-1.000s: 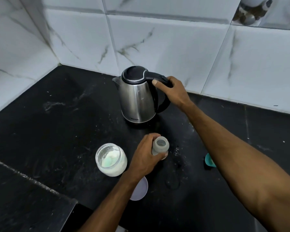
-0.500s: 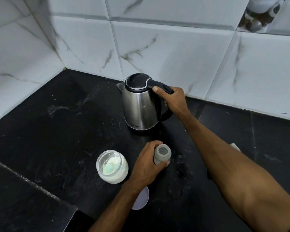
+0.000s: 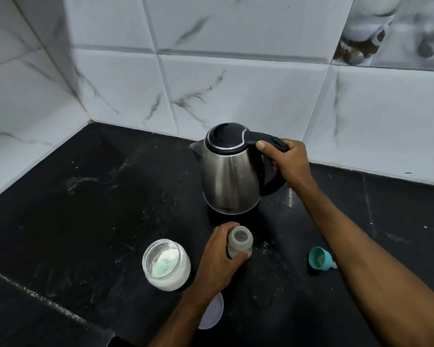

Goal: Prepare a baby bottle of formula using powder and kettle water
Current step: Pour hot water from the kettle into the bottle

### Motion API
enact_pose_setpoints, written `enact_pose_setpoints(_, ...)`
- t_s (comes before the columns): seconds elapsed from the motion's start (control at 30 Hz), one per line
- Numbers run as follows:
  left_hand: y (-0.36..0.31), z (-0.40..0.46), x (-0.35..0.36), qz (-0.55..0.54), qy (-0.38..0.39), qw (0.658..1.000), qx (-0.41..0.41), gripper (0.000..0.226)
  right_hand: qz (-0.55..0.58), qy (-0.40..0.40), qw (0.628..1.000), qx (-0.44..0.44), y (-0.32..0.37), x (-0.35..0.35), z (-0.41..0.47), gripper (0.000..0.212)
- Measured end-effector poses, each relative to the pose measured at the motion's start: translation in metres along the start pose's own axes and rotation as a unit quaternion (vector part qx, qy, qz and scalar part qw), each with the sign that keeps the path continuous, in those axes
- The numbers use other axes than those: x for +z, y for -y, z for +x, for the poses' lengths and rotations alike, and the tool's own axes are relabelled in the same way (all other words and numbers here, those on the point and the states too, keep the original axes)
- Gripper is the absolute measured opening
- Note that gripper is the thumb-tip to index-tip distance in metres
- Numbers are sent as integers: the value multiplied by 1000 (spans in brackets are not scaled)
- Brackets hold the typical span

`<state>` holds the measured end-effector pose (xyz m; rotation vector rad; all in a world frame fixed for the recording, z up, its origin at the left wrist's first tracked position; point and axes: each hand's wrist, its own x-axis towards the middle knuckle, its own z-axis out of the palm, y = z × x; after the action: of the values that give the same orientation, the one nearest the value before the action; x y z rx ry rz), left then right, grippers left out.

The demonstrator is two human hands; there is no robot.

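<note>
A steel kettle (image 3: 229, 179) with a black lid stands on the black counter (image 3: 90, 201) near the tiled wall. My right hand (image 3: 290, 162) grips its black handle, thumb lying along the top. In front of it a small grey baby bottle (image 3: 239, 240) stands upright with its mouth uncovered, and my left hand (image 3: 217, 261) holds it around the body. To the left of the bottle sits an uncapped glass jar of white powder (image 3: 166, 265) with a pale green scoop inside.
A teal bottle cap (image 3: 320, 257) lies on the counter right of the bottle, partly behind my right forearm. A pale round lid (image 3: 212, 311) lies under my left wrist. White tiled walls meet in a corner at back left. Powder specks dot the counter.
The camera view has shifted, so the kettle and bottle sit lower in frame. Both hands keep the same holds on kettle handle and bottle. The teal cap has come back into view.
</note>
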<state>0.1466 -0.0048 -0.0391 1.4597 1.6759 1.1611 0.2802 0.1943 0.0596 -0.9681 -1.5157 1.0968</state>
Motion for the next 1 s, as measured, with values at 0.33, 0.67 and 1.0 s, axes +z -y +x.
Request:
enact_pose_setpoints(0.33, 11, 3, -9, -8, 4, 1000, -23, 56, -72, 11, 997, -32, 35, -65, -14, 52)
enact_pose_setpoints(0.67, 7, 0, -12, 16, 15, 1000, 10, 52, -143, 48, 987, -59, 56, -101, -41, 62)
enact_pose_setpoints(1.0, 4, 1, -13, 10, 24, 999, -20, 70, -194, 92, 974, -75, 75, -108, -51, 61)
